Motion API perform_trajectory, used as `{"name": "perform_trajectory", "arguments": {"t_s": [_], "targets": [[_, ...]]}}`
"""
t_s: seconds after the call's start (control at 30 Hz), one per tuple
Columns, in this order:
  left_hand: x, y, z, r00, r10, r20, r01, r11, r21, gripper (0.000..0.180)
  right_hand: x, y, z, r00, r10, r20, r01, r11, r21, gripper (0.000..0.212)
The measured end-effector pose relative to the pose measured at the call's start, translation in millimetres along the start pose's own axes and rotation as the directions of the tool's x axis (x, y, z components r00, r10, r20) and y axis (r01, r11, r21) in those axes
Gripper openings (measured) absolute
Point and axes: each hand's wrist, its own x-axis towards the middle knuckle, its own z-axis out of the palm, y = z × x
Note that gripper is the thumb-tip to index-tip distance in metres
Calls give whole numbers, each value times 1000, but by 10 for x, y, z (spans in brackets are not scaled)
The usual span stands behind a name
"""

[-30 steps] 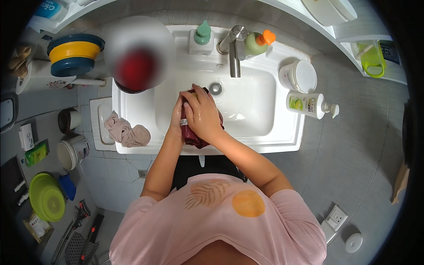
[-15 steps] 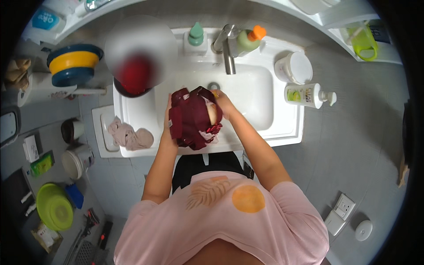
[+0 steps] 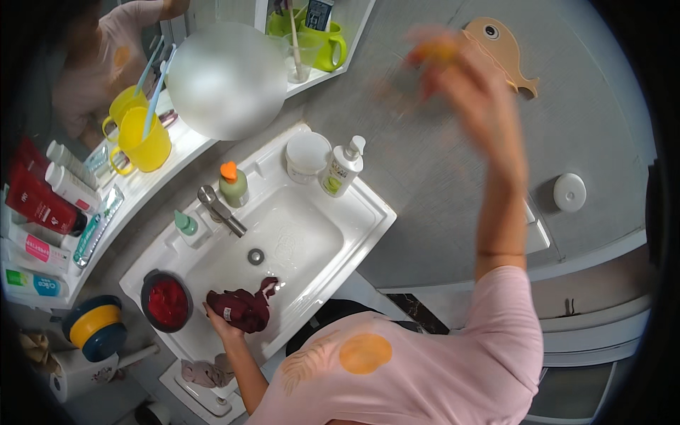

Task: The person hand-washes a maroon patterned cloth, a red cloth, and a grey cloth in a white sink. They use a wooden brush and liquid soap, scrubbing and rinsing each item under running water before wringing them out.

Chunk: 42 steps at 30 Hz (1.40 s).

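Note:
My left hand [image 3: 222, 323] is closed on a bunched maroon cloth garment [image 3: 244, 309], which hangs over the near left part of the white sink [image 3: 312, 219]. A small pale label shows on the cloth. Raised far to the upper right is my right hand [image 3: 467, 78], smeared by motion. Yellow and reddish patches show at its fingers, but their kind cannot be made out. Close beside that hand, a tan whale-shaped piece [image 3: 506, 53] is on the grey wall. Left of the garment, a dark basin [image 3: 146, 306] contains something red [image 3: 168, 301].
A faucet [image 3: 225, 214], green pump bottles [image 3: 234, 188], a white tub [image 3: 307, 157] and a white pump bottle [image 3: 342, 170] line the sink's back. A beige cloth [image 3: 205, 372] lies at its near left corner. A shelf [image 3: 134, 205] carries yellow cups [image 3: 145, 145] and tubes.
My right hand has left the garment and risen to the wall at the upper right. My left hand keeps the garment over the sink. The view has turned to the right.

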Motion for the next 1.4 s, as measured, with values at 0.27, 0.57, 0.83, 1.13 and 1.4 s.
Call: {"name": "perform_trajectory", "arguments": {"t_s": [0.27, 0.57, 0.83, 1.13, 1.4], "targets": [[2, -192, 403, 986, -87, 141, 95, 994, -53, 35, 537, 484, -1131, 954, 301, 14, -208, 691, -692, 40], [-231, -52, 968, 875, 470, 115, -374, 508, 776, 49, -1017, 97, 1600, 731, 271, 627, -418, 903, 97, 23], [-323, 177, 1164, 989, 113, 98, -144, 899, 413, 40, -1606, 357, 3106, 698, 70, 713, -370, 887, 275, 70], [-393, 415, 1021, 969, -207, 139, 134, 903, 408, 42, -1475, 901, 3629, 271, -188, 944, -558, 768, 313, 78], [-495, 420, 843, 972, -194, 133, 149, 945, 291, 46, -1728, 1261, 3693, -30, -119, 992, -969, 249, 0, 48]]}}
